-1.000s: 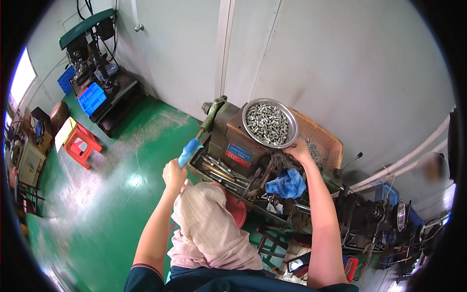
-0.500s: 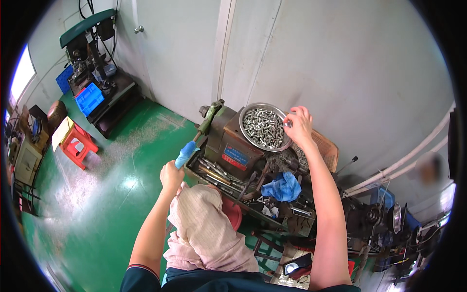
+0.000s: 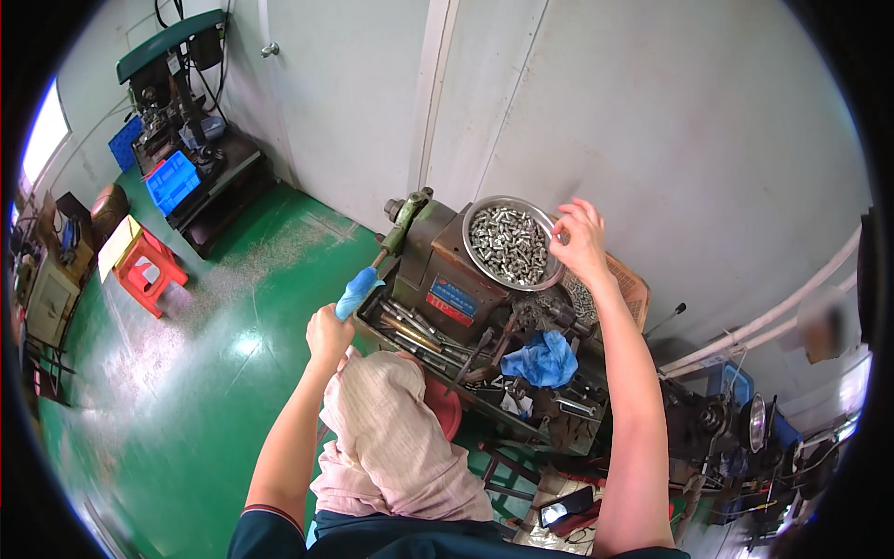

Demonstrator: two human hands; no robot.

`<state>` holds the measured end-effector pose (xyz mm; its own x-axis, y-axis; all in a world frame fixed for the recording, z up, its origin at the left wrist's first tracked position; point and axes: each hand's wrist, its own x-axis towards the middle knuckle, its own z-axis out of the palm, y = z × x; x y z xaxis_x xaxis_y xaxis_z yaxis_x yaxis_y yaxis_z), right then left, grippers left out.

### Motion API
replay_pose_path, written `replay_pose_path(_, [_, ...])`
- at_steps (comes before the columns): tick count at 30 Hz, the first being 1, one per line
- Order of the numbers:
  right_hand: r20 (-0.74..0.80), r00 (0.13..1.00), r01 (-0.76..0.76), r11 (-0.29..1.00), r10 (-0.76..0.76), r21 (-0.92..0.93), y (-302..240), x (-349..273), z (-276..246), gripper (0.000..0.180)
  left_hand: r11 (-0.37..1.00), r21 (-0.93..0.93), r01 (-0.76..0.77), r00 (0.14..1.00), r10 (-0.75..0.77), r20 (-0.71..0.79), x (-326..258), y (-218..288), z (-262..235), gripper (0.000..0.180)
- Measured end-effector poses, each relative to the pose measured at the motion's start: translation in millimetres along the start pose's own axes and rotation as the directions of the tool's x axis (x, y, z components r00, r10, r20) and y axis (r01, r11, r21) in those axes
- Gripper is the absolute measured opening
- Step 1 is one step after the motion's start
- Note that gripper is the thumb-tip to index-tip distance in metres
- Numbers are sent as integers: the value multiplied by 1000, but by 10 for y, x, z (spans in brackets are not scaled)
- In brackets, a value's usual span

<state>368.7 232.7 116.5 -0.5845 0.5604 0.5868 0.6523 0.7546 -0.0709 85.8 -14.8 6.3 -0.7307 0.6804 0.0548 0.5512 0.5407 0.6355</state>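
A metal lever bar comes out of the green handle hub of the bench machine. Its lower end is wrapped in blue cloth, and my left hand is closed round that end. On top of the machine stands a round steel bowl, heaped with small shiny metal cylinders. Just past the bowl's right rim hovers my right hand, thumb and forefinger pinched together. Whatever sits in that pinch is too small to make out.
An orange-brown basket holds more small metal parts behind the machine. Rods lie in the front tray, with a crumpled blue cloth beside tools. A red stool and a second machine stand at left.
My right hand has shifted slightly to the right of the bowl's rim; the shiny piece seen at its fingertips no longer shows clearly. My left hand keeps its hold on the lever.
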Motion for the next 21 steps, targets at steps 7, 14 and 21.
replay_pose_path(7, [-14, 923, -379, 915, 384, 137, 151, -389, 26, 8, 1000, 1, -8, 999, 8, -32, -2, -26, -4, 15])
replay_pose_path(14, [437, 777, -629, 535, 453, 564, 55, -798, 466, 20, 1000, 12, -14, 1000, 14, -9, 20, -7, 13, 18])
replay_pose_path(21, [544, 694, -707, 587, 472, 393, -72, -787, 444, 22, 1000, -15, 13, 1000, -13, 11, -8, 8, -15, 22])
